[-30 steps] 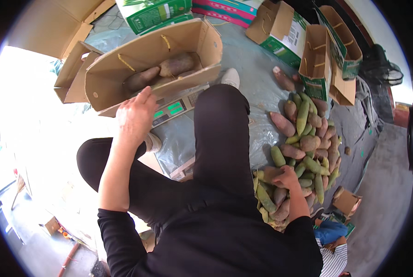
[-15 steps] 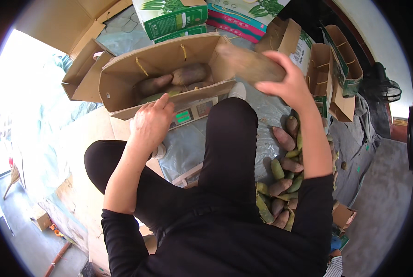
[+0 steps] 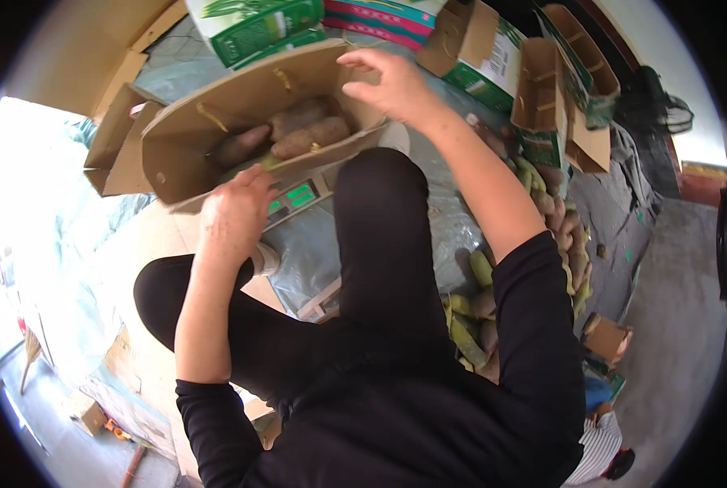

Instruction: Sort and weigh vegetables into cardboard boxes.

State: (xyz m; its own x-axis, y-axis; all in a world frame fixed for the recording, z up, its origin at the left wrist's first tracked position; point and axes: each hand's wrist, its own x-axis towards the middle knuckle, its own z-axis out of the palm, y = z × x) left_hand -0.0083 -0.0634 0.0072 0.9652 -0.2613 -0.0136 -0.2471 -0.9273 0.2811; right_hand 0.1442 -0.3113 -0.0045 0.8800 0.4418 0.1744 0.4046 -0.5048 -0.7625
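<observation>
A long open cardboard box (image 3: 245, 102) sits in front of me with several thick reddish-brown and green radishes (image 3: 311, 138) lying in it. The fingers of my left hand (image 3: 235, 213) curl over the box's near rim. Above the box's right end hangs my right hand (image 3: 398, 91), thumb and fingers apart, with nothing between them. A digital scale (image 3: 319, 186) with a lit green display shows at the box's near side; the box hides most of it.
More radishes (image 3: 573, 244) are heaped by my right leg, partly behind my arm. Printed green cartons (image 3: 270, 31) stand at the back, and open green-and-white boxes (image 3: 536, 98) at the far right. A dark fan (image 3: 664, 114) stands beyond them. Another person's striped sleeve (image 3: 598, 451) shows at lower right.
My right hand has moved left over the box and let go of the radish it carried. One more radish now lies in the box. My left hand stays at the rim.
</observation>
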